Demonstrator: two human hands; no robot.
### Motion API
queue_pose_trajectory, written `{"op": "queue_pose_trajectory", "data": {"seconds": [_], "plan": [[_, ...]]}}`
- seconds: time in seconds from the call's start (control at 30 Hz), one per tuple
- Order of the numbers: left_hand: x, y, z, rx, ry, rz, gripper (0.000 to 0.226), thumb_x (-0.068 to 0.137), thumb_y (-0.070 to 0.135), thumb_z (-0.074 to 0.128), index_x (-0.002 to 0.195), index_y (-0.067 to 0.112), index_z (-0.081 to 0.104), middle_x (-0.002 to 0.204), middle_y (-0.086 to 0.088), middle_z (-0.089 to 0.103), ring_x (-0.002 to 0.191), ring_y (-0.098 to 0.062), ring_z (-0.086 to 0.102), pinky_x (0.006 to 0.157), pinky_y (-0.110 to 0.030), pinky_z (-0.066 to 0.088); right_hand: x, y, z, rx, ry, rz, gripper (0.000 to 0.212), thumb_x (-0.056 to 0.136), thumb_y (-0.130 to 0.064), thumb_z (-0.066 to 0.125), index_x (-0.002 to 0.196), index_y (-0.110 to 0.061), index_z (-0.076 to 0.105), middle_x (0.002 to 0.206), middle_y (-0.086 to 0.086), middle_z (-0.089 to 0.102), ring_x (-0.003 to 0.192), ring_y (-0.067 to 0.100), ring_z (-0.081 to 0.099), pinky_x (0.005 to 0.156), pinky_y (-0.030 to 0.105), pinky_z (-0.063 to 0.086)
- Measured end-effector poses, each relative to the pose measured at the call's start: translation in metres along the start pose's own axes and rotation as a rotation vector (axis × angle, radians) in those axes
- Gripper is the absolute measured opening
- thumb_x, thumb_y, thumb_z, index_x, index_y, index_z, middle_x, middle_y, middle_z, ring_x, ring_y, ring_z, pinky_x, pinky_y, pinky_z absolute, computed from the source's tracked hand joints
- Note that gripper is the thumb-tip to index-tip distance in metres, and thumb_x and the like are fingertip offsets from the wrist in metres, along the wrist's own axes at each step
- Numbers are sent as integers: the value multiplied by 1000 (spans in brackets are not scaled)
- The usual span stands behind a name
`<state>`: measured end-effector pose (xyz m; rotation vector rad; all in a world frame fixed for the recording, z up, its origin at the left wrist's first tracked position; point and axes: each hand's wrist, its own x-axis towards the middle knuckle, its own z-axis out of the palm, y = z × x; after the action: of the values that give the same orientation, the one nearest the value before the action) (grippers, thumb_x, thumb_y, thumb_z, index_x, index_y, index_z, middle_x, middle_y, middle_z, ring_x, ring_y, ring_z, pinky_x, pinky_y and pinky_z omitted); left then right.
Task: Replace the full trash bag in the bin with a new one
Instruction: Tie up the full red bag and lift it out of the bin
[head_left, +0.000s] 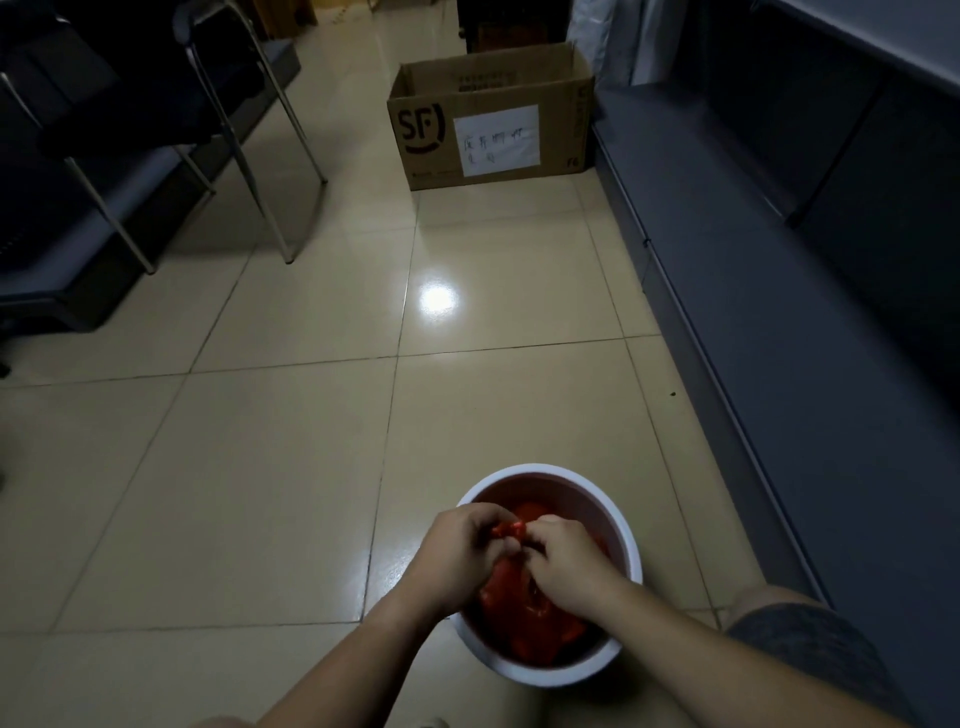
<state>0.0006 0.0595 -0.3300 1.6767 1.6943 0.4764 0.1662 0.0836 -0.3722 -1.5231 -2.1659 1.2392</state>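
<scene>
A round white bin (631, 540) stands on the tiled floor at the bottom centre of the head view. Inside it sits a red trash bag (524, 618), its plastic bunched up toward the middle. My left hand (462, 551) and my right hand (569, 564) meet above the bin, both pinching the gathered top of the red bag between their fingers. The bag's lower part lies inside the bin, partly hidden by my hands. No other bag is visible.
An open cardboard box (493, 119) with a white paper label stands on the floor ahead. Dark chairs with metal legs (249, 171) line the left side. A grey cabinet or bench (779, 312) runs along the right. My knee (810, 639) is beside the bin.
</scene>
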Motion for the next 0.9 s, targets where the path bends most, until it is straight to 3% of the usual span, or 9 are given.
{"op": "queue_pose_trajectory", "data": {"seconds": [0.07,0.13,0.23,0.33,0.57,0.73,0.83,0.9], "plan": [[-2,-12,-10,61,-25,3,58,70,33,83,125,31,66,106,12,64,100,-1,60,81,-1,36,0,-2,2,15,32,33,19,92,-30,58,74,-28,61,89,-3,59,82,10,59,74,22,38],[-5,-25,-20,120,-102,15,85,61,39,86,138,38,51,124,3,59,116,-16,55,94,-15,41,-2,0,4,64,54,49,20,93,-31,58,73,-27,57,88,-5,58,79,8,60,74,22,42],[-11,-40,-23,311,-204,31,113,54,45,87,152,34,30,148,2,44,135,-21,42,108,-30,35,-3,3,7,90,100,29,18,94,-28,58,76,-29,57,88,-6,60,81,6,62,75,21,42],[-10,-59,-14,428,-229,69,121,52,47,85,155,32,22,153,6,40,136,-21,43,109,-35,38,-1,7,11,90,147,17,14,95,-25,58,83,-22,63,92,-4,62,84,3,59,79,18,40],[-3,-63,-7,477,-263,-9,123,61,44,84,157,27,9,162,3,24,141,-21,34,110,-43,29,-6,-7,3,91,213,26,16,94,-21,61,86,-9,68,88,-6,59,81,7,57,75,22,40],[-5,-4,-39,247,-361,-164,136,50,44,90,158,29,8,158,-3,26,137,-34,42,112,-45,36,-26,-69,-52,57,153,139,32,92,-29,57,101,-3,72,105,12,70,101,25,64,91,27,45],[-8,43,-79,151,-371,-148,147,39,59,89,157,36,4,164,1,21,145,-33,32,115,-43,35,-41,-122,-97,67,199,127,24,91,-23,59,92,-3,72,98,13,70,94,27,65,83,21,40],[-17,76,-112,104,-362,-141,153,33,62,88,156,38,0,166,4,15,149,-29,25,117,-43,32,-53,-163,-132,89,226,110,21,92,-21,60,87,-4,71,94,11,69,91,26,65,81,25,43]]}}
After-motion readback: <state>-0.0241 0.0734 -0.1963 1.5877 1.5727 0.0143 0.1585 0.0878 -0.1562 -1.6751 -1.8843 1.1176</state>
